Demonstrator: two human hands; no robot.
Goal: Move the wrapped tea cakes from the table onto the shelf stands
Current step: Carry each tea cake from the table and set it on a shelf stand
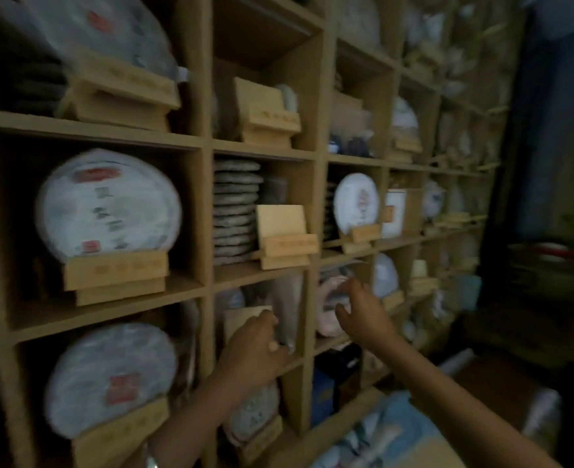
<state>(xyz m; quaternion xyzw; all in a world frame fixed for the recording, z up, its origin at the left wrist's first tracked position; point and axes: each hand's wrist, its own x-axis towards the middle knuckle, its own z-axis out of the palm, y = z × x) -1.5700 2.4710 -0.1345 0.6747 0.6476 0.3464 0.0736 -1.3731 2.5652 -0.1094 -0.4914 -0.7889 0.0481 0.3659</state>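
At the shelf's lower middle compartments: my left hand is gripping a wrapped tea cake upright against its wooden stand; my right hand is hovering nearby, fingers apart.

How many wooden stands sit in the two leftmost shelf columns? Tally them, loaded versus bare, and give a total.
Stands holding a wrapped cake: 4
Bare stands: 3
Total: 7
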